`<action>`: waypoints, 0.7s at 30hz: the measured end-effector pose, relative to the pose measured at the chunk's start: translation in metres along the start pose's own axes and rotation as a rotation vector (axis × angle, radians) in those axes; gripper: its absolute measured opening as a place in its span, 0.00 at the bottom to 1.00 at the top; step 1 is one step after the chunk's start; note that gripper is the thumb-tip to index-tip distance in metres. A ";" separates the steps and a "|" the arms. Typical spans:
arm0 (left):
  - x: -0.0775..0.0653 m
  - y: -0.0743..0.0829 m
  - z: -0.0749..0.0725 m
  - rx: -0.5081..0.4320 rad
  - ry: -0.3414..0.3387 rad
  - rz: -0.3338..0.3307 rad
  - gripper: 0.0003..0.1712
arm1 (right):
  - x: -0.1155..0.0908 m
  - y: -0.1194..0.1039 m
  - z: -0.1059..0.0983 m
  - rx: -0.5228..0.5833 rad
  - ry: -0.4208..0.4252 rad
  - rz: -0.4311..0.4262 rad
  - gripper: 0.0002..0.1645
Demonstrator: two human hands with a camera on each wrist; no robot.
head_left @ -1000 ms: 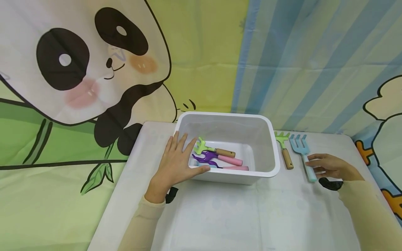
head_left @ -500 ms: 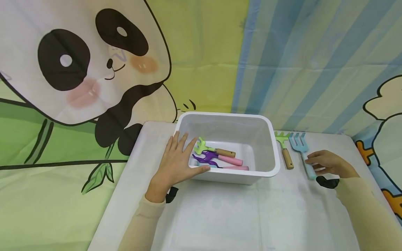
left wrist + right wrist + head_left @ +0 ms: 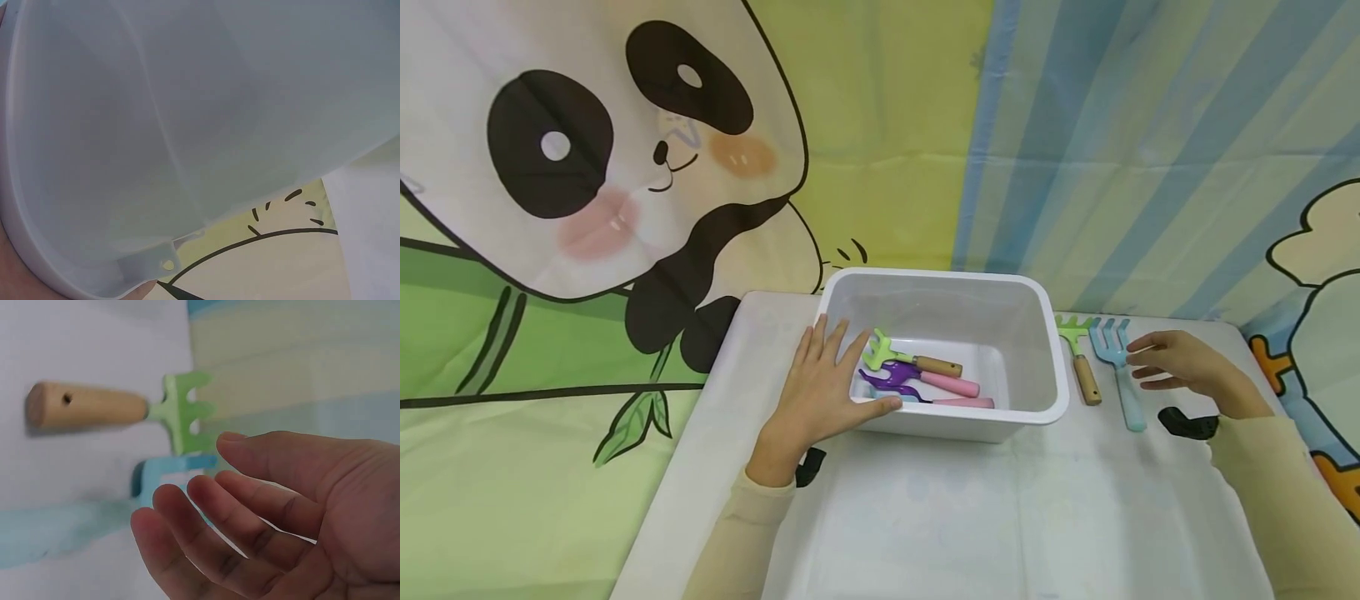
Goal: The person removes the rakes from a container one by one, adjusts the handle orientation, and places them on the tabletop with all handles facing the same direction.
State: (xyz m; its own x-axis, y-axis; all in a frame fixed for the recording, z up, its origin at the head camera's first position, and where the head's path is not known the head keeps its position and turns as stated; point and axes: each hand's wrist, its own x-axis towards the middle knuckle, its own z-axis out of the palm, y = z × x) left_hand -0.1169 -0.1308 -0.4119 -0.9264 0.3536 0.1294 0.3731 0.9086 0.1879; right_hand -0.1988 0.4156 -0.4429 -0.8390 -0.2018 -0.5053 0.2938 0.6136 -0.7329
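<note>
- Cartoon-panda backdrop (image 3: 887,142) behind, striped blue twd R; white surface (image 3: 925,517) meets it at back;
- White tub (image 3: 1058,392) upright near back edge of surface; L hand (image 3: 820,396) at its near-L corner, fingers straight & spread over rim, nothing clasped;
- R hand (image 3: 1198,371) just beside light-blue fork (image 3: 1127,396), by its neck; fingers loosely bent, thumb apart, no hold on anything; contact w/ fork can't be told;
- Light-blue fork flat on surface, R of tub, tines twd backdrop; green rake (image 3: 1085,377) between it & tub, wood handle twd person; heads v. close, touching or not unclear;
- Inside tub: small green tool (image 3: 936,365), purple tool (image 3: 950,383), pink-handled tool (image 3: 966,402), bunched twd L & near side;
- Risks (my judgement): fork lifted by neck cd swing handle-down, if handle's the heavier end; tines cd snag green rake, heads being so close; tub cd tip or slide if L hand presses hard on one corner; fork brought in low cd knock tub's R rim.
</note>
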 end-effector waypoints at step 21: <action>0.000 0.000 0.001 -0.011 0.003 -0.014 0.65 | -0.032 -0.151 0.033 -0.046 -0.067 -0.317 0.27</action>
State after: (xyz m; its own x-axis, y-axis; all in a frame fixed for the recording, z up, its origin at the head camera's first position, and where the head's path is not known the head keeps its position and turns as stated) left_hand -0.1170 -0.1305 -0.4131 -0.9314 0.3401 0.1300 0.3606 0.9109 0.2008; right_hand -0.2012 0.3045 -0.3309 -0.8528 -0.4376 -0.2851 0.0000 0.5459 -0.8379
